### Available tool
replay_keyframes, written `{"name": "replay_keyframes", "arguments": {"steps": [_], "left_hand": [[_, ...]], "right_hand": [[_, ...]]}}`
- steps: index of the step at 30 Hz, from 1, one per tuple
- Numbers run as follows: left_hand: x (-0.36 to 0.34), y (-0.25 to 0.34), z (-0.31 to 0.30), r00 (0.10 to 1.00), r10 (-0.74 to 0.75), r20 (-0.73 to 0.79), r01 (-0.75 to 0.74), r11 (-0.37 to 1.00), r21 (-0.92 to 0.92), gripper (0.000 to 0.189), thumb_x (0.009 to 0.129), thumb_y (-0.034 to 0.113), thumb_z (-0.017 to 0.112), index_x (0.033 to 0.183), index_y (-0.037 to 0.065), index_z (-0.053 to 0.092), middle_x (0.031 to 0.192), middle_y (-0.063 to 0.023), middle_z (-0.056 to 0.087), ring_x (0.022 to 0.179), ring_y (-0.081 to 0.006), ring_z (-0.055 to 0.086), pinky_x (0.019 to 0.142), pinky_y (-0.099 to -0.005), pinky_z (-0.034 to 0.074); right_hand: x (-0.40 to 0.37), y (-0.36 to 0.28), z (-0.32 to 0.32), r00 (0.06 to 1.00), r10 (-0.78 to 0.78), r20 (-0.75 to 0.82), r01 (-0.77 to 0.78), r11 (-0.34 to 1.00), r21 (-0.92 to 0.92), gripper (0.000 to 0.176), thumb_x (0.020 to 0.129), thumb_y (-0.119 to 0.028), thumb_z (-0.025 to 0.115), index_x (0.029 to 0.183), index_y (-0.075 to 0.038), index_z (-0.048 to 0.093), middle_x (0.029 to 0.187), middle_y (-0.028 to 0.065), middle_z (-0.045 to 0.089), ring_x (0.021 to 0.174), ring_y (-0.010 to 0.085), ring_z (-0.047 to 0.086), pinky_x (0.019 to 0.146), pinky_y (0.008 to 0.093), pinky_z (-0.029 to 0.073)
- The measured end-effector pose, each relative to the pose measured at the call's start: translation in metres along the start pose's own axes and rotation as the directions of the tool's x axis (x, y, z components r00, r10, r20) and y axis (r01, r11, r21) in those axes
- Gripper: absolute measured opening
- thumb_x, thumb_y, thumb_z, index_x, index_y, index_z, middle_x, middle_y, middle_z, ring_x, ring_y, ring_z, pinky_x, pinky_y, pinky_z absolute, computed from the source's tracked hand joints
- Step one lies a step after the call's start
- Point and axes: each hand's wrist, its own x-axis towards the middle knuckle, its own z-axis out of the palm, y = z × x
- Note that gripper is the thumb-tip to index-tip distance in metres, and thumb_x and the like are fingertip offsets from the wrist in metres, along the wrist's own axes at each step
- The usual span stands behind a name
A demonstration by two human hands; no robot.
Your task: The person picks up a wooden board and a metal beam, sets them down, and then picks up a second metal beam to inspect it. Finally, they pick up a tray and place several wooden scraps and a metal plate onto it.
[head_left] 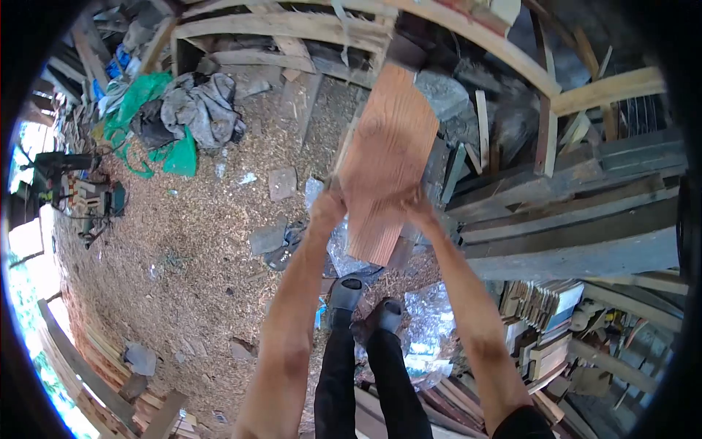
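A broad reddish-brown wooden board (387, 139) with visible grain lies lengthwise in front of me, its near end cut at a slant. At its left edge, my left hand (327, 208) is closed round the side of the board. My right hand (417, 206) grips the opposite edge, a little blurred, with its fingertips over the top face. Some of the fingers of both hands are hidden by the board or smeared. Beneath the board's near end are clear plastic sheeting (344, 252) and darker pieces of wood.
Wood shavings (197, 241) cover the floor. Grey cloth (197, 110) and a green plastic bag (179, 154) lie at the upper left. Heavy timber beams (570, 249) are stacked at the right. A wooden frame (292, 25) runs along the back. A machine (80, 183) stands far left.
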Motion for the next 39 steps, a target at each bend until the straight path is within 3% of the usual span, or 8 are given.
{"name": "replay_keyframes", "arguments": {"steps": [5,7,9,11,13,22,33,39], "left_hand": [[-0.135,-0.023,0.024,0.986,-0.160,-0.050,0.148,0.970,-0.193,0.052,0.073,0.018,0.056,0.120,0.004,0.042,0.109,-0.0232,0.053,0.102,-0.0374,0.050,0.086,-0.0438,0.041],[-0.213,-0.034,0.027,0.973,-0.148,0.178,0.149,0.989,0.005,0.038,0.080,0.024,0.051,0.112,0.003,0.048,0.107,-0.0224,0.053,0.101,-0.0372,0.050,0.087,-0.0445,0.040],[-0.315,-0.046,0.055,0.891,-0.008,-0.453,0.006,1.000,-0.007,0.025,0.082,0.020,0.047,0.098,0.002,0.053,0.099,-0.0228,0.055,0.097,-0.0384,0.051,0.084,-0.0417,0.041],[-0.417,-0.087,0.060,0.985,-0.091,0.149,0.130,0.951,-0.280,0.025,0.081,0.016,0.048,0.101,0.002,0.053,0.084,-0.0220,0.056,0.082,-0.0378,0.053,0.072,-0.0441,0.043],[-0.538,-0.116,0.064,0.873,-0.151,0.465,0.309,-0.567,-0.764,0.021,0.080,0.015,0.047,0.095,0.003,0.056,0.061,-0.0101,0.045,0.052,-0.0237,0.046,0.050,-0.0356,0.039],[-0.812,-0.059,-0.120,0.199,-0.916,0.348,0.536,-0.196,-0.821,0.051,0.074,0.015,0.063,0.117,-0.002,0.041,0.081,-0.0173,0.063,0.067,-0.0226,0.063,0.054,-0.0341,0.051],[-0.788,-0.156,-0.172,0.673,-0.738,0.049,0.562,0.467,-0.683,0.053,0.063,0.039,0.069,0.103,0.005,0.060,0.099,-0.0153,0.061,0.088,-0.0301,0.059,0.079,-0.0378,0.046],[-0.799,-0.157,-0.290,0.475,-0.879,-0.032,0.206,0.147,-0.967,0.044,0.062,0.023,0.072,0.099,0.003,0.060,0.086,-0.0112,0.063,0.075,-0.0217,0.059,0.066,-0.0349,0.048]], "right_hand": [[-0.125,0.013,-0.004,0.843,-0.463,0.273,0.480,0.419,-0.771,0.029,0.081,-0.017,0.047,0.107,-0.008,0.055,0.113,0.0204,0.049,0.108,0.0375,0.045,0.081,0.0426,0.045],[-0.195,0.029,0.001,0.992,-0.047,0.115,0.098,0.863,-0.495,0.033,0.078,-0.021,0.046,0.106,-0.004,0.054,0.110,0.0235,0.051,0.104,0.0365,0.048,0.088,0.0475,0.038],[-0.253,0.137,0.001,0.836,-0.339,0.431,0.527,0.712,-0.464,0.035,0.077,-0.025,0.051,0.101,0.000,0.056,0.097,0.0209,0.059,0.086,0.0372,0.058,0.080,0.0459,0.043],[-0.317,0.157,-0.032,0.730,0.254,0.634,0.335,0.677,-0.656,0.042,0.076,-0.040,0.051,0.090,-0.001,0.061,0.100,0.0209,0.058,0.095,0.0313,0.055,0.083,0.0428,0.042],[-0.388,-0.027,-0.070,0.674,0.531,0.514,-0.056,0.730,-0.681,0.047,0.072,-0.044,0.053,0.090,-0.001,0.060,0.094,0.0218,0.059,0.087,0.0323,0.058,0.077,0.0443,0.045],[-0.403,-0.251,-0.081,0.726,0.413,0.550,0.124,0.708,-0.695,0.032,0.073,-0.031,0.052,0.084,-0.003,0.062,0.084,0.0162,0.059,0.076,0.0274,0.057,0.066,0.0400,0.045],[-0.397,-0.528,0.103,0.765,-0.136,0.629,0.419,0.847,-0.327,0.019,0.078,-0.016,0.048,0.081,-0.003,0.061,0.077,0.0114,0.060,0.064,0.0224,0.056,0.055,0.0342,0.045],[-0.468,-0.631,0.199,0.554,-0.016,0.832,0.313,0.931,-0.190,0.019,0.086,-0.017,0.041,0.091,-0.003,0.053,0.084,0.0114,0.062,0.071,0.0206,0.061,0.057,0.0325,0.047]]}}
